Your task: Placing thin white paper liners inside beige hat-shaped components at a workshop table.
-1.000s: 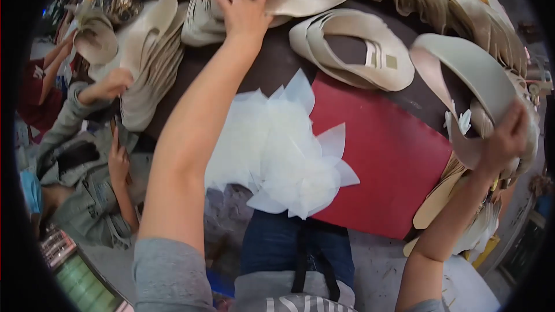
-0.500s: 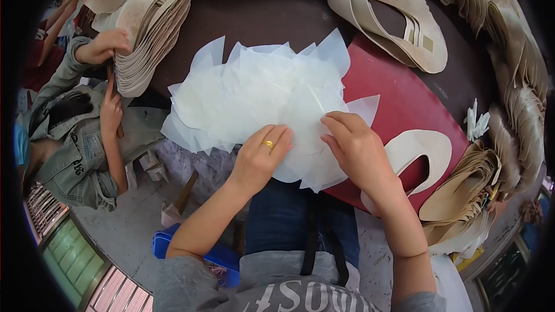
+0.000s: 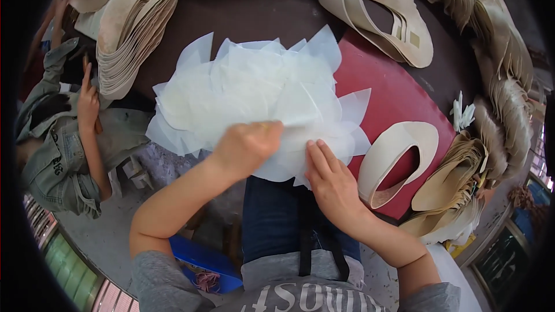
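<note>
A broad heap of thin, translucent white cut sheets (image 3: 237, 81) with pointed corners lies overlapping on the table in front of me. My left hand (image 3: 248, 147) is closed in a fist over the heap's near part, blurred by motion. A pale streak, perhaps a sheet's edge, runs right from its fingertips, but what the fingers hold is hidden. Flat on the near right sheets rests my right hand (image 3: 330, 182), fingers stretched out. Just right of it, a cream shoe upper (image 3: 399, 162) lies on a red sheet (image 3: 376, 75).
Stacked beige shoe uppers (image 3: 136, 37) stand at the left, with more uppers (image 3: 381, 17) at the back. Layered pieces (image 3: 503, 52) line the right edge, near tan uppers (image 3: 451, 179). A co-worker's hand (image 3: 88, 104) holds a tool at left. A blue bin (image 3: 205, 260) sits below.
My left hand has gone from open fingers to a fist, and moved slightly left. My right hand has come down nearer me and flattened on the sheets. The whole view has shifted slightly.
</note>
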Demonstrator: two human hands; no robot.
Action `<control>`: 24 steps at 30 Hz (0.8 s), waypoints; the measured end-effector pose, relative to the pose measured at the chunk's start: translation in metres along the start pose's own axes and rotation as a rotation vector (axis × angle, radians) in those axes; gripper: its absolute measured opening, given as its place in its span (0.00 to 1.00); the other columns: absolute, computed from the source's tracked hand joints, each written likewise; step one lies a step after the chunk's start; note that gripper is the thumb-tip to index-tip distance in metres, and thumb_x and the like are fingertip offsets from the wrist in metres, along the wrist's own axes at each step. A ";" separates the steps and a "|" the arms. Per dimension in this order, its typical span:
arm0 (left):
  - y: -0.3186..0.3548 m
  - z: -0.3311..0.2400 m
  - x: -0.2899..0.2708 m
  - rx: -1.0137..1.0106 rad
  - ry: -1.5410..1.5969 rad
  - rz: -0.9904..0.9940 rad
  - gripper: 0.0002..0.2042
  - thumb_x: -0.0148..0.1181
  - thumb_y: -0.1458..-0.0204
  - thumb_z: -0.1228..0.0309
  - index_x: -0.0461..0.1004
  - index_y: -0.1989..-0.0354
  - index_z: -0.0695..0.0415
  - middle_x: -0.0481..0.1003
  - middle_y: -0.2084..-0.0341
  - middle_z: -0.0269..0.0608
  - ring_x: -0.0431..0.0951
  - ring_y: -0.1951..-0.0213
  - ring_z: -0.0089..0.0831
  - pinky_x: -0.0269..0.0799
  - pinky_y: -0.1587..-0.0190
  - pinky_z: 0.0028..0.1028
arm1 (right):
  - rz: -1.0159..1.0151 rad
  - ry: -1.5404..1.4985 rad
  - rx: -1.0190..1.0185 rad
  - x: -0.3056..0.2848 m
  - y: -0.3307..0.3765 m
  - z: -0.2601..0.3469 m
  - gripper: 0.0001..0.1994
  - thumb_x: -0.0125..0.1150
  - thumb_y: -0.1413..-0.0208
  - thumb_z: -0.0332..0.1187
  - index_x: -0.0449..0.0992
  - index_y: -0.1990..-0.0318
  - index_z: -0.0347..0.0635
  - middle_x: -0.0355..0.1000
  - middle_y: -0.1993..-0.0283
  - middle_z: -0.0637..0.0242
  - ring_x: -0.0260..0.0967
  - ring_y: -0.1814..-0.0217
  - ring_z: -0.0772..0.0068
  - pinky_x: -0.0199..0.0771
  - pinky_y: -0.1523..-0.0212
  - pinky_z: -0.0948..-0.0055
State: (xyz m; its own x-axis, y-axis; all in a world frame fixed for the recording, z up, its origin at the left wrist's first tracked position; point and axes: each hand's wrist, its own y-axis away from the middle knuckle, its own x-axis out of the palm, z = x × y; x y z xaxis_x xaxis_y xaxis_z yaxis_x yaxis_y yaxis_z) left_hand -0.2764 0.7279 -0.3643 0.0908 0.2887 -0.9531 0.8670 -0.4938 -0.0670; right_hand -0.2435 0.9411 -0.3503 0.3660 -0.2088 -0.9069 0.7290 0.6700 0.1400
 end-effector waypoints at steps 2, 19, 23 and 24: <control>-0.003 0.028 -0.032 -0.335 0.245 -0.212 0.07 0.58 0.59 0.78 0.76 0.70 0.60 0.74 0.80 0.32 0.68 0.82 0.24 0.64 0.79 0.23 | 0.010 0.013 0.002 -0.002 0.000 0.010 0.17 0.60 0.51 0.27 0.71 0.53 0.28 0.65 0.44 0.56 0.64 0.40 0.56 0.67 0.45 0.68; -0.177 -0.137 -0.010 -0.136 0.753 -0.072 0.07 0.59 0.58 0.81 0.79 0.69 0.63 0.77 0.80 0.39 0.69 0.82 0.23 0.62 0.80 0.21 | -0.845 -1.007 0.956 -0.084 0.107 -0.087 0.10 0.55 0.44 0.23 0.77 0.56 0.31 0.76 0.65 0.64 0.71 0.66 0.77 0.72 0.62 0.83; -0.183 -0.184 -0.003 0.113 0.900 0.087 0.15 0.54 0.56 0.84 0.78 0.58 0.64 0.80 0.69 0.45 0.69 0.80 0.23 0.63 0.79 0.19 | -1.174 -0.856 1.057 -0.084 0.112 -0.089 0.10 0.56 0.45 0.23 0.77 0.57 0.30 0.77 0.66 0.64 0.71 0.66 0.78 0.72 0.62 0.83; -0.186 -0.188 -0.002 0.127 0.897 0.103 0.15 0.54 0.56 0.84 0.78 0.58 0.64 0.80 0.69 0.45 0.69 0.80 0.23 0.63 0.79 0.19 | -1.182 -0.897 1.082 -0.084 0.113 -0.092 0.10 0.57 0.45 0.23 0.77 0.57 0.30 0.77 0.66 0.65 0.70 0.66 0.78 0.71 0.63 0.84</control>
State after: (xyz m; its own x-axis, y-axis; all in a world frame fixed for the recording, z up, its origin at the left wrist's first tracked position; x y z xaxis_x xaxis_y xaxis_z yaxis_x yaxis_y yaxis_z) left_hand -0.3452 0.9733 -0.2942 0.5579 0.7415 -0.3727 0.7778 -0.6238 -0.0766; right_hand -0.2455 1.0999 -0.2950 -0.6576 -0.6910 -0.3002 0.6810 -0.7156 0.1555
